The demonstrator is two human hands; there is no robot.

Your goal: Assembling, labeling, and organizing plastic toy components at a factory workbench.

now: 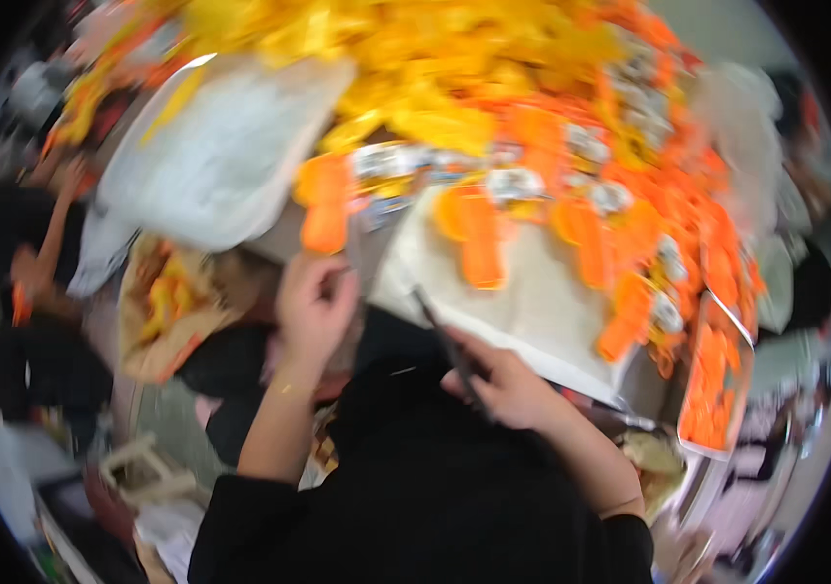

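Wearer's body, lower centre of the frame: a short-sleeved black top (pixel 415 496), its left sleeve (pixel 245 526) and right sleeve (pixel 628 547) each ending near the elbow; a small whitish streak (pixel 403 371) high on the front; a thin, yellowish band (pixel 285 389) across the left forearm (pixel 274 428), near the wrist; left hand (pixel 310 316) and right hand (pixel 508 384) bare, outlines blurred

Table (pixel 282 232): heap of plastic parts (pixel 454 58) along far edge. Sheet (pixel 542 316) at near edge, loose parts (pixel 481 243) on it. Box (pixel 705 451), filled, near right corner. Tray (pixel 226 146) left.
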